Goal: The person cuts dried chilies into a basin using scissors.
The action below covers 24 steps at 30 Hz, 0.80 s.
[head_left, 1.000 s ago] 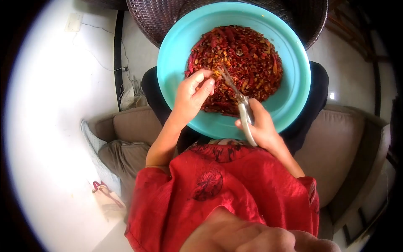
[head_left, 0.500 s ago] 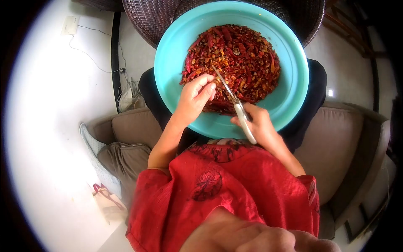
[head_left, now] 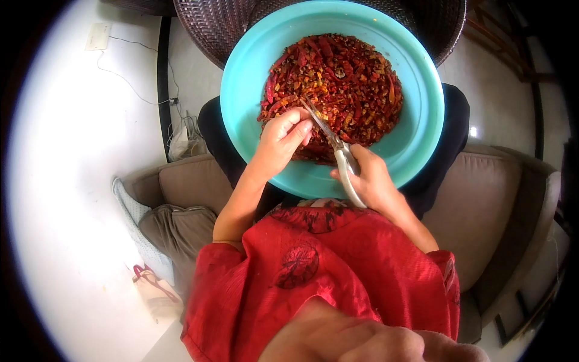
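A turquoise plastic basin (head_left: 416, 133) rests on the lap, with a heap of cut dried red chilies (head_left: 362, 90) in it. Over the heap's near left side, my left hand (head_left: 284, 136) is closed in a pinch; what sits between the thumb and fingertips is mostly hidden, probably a piece of chili. My right hand (head_left: 369, 175) is wrapped round the pale handles of a pair of scissors (head_left: 344, 160). The scissors' blades point up and left over the chilies, right beside the left fingertips, and look slightly parted.
Behind the basin stands a dark woven wicker chair (head_left: 208, 27). A beige sofa (head_left: 482, 199) lies on both sides of the lap. At left are a white power strip (head_left: 98, 36) with cables, folded brown trousers (head_left: 175, 229) and a bag with red handles (head_left: 155, 289).
The scissors have turned a little, their handles shifting slightly left and the blades parting somewhat. My left hand stays almost where it was.
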{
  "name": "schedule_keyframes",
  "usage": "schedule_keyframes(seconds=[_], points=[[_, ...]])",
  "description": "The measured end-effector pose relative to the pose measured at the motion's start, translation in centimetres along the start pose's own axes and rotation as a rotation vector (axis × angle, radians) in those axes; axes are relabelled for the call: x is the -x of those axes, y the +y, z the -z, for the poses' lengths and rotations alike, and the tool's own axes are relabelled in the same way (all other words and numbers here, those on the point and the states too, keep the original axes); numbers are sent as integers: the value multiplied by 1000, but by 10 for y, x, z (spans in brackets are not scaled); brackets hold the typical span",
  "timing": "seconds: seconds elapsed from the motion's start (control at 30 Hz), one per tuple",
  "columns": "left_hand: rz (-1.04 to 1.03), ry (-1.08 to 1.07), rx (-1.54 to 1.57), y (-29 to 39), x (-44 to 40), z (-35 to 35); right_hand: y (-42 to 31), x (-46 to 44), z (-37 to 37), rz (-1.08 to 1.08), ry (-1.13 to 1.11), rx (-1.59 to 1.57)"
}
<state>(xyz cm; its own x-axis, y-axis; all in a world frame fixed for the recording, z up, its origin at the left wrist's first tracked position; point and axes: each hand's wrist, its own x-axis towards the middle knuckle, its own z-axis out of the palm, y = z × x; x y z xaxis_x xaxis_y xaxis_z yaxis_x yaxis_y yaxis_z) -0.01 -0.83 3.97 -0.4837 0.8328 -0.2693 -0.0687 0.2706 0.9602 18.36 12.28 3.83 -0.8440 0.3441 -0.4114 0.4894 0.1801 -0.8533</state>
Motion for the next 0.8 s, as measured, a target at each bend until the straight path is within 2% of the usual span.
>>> schedule_keyframes(seconds=[0.23,0.43,0.5,0.8], points=[[5,-7,-50,1,-1,6,2,1,-2,18,15,-44],[0,3,-34,-4,-1,13,3,0,0,-71,-87,-96],[4,-3,-36,-3,-1,13,4,-1,-3,-12,6,7],[40,-21,156,-6,-2,9,2,-1,-2,68,-3,70]])
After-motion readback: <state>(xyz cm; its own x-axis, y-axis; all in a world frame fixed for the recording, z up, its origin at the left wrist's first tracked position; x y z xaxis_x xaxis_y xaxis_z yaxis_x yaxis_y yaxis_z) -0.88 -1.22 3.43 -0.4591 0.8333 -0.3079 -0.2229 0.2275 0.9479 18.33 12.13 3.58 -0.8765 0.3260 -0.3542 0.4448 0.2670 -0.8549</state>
